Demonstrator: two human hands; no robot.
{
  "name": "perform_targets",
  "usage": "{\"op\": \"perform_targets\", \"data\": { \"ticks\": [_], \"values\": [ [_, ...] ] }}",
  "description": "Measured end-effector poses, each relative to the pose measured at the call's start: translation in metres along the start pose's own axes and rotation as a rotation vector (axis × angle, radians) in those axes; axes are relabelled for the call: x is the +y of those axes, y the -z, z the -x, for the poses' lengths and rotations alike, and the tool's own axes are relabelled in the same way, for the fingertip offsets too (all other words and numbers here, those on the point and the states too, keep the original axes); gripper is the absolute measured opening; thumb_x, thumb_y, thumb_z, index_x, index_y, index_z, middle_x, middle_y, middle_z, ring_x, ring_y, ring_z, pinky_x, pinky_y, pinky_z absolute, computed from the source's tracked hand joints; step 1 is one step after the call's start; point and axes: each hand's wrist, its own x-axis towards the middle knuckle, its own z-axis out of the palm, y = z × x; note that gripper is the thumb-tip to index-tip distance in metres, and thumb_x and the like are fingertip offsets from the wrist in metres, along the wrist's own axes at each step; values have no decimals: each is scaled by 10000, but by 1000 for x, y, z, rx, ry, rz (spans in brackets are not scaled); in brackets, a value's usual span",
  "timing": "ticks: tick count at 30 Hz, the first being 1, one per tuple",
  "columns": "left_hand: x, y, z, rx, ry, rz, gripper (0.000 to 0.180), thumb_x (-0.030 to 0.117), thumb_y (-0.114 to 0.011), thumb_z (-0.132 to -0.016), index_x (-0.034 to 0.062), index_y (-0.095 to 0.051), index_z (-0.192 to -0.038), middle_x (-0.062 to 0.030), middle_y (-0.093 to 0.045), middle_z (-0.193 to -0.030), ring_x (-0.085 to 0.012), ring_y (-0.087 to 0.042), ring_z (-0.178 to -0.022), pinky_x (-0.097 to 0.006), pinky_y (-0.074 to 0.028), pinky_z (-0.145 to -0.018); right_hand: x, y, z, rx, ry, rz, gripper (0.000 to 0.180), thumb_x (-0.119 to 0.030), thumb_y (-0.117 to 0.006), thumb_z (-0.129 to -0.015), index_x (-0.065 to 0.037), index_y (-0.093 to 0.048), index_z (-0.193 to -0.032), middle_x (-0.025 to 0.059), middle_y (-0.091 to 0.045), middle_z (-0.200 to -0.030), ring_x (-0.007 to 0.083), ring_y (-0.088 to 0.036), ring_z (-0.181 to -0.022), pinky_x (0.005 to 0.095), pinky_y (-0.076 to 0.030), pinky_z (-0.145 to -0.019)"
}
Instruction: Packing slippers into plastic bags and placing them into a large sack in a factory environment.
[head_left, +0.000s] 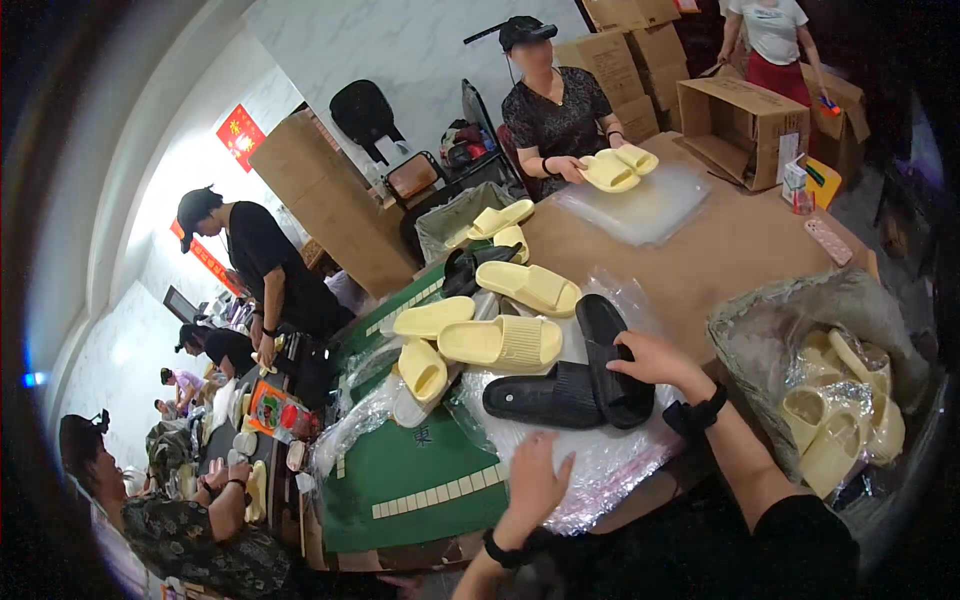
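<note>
My right hand point(655, 360) grips the edge of a black slide slipper point(606, 345), its toe end pointing away from me. Its mate, another black slipper point(545, 395), lies on its side to the left, touching it. Both rest on a stack of clear plastic bags point(600, 480). Over the near edge of that stack is my left hand point(537, 485), fingers apart and holding nothing. Just beyond the black pair lie several pale yellow slippers point(500, 341), piled loosely with some clear plastic among them.
A lined bin point(780, 310) at the right holds bagged yellow slippers point(840, 410). Across the table, a person holds a yellow pair point(620, 168) above flat plastic bags point(640, 205). A cardboard box point(745, 125) stands far right. Green mat point(400, 490) lies left; people work beyond it.
</note>
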Motion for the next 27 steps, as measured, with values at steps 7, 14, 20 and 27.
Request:
{"op": "perform_targets", "data": {
  "ticks": [7, 14, 20, 27],
  "values": [
    [18, -59, 37, -40, -95, -115, 409, 325, -586, -823, 98, -564, -1162, -192, -551, -1107, -336, -532, -970, -434, -425, -799, 6, 27, -11, -55, 39, 41, 329, -274, -676, -740, -52, -581, -964, 161, -578, -966, 352, -559, -915, 405, -454, -781],
    [20, -63, 45, -32, -43, -169, 384, 333, -620, -792, 129, -602, -1117, -167, -540, -1115, -316, -521, -985, -428, -413, -774, -5, 16, -32, -166, 113, 316, 287, -182, -685, -680, -74, -599, -932, 130, -567, -952, 329, -561, -904, 408, -457, -775],
    [17, -63, 49, -73, -30, -176, 359, 327, -628, -781, 158, -616, -1097, -133, -536, -1141, -293, -509, -1026, -412, -402, -800, 10, -12, -56, -315, 67, 563, 245, -197, -654, -650, -108, -655, -879, 130, -597, -944, 318, -579, -918, 454, -437, -828],
    [15, -66, 54, -11, -52, -227, 372, 326, -630, -772, 177, -605, -1112, -109, -517, -1175, -281, -484, -1060, -421, -387, -820, -26, -17, -37, -277, 325, 421, 487, -452, -622, -766, -206, -555, -1180, 138, -589, -945, 311, -553, -964, 506, -329, -909]
  ]
}}
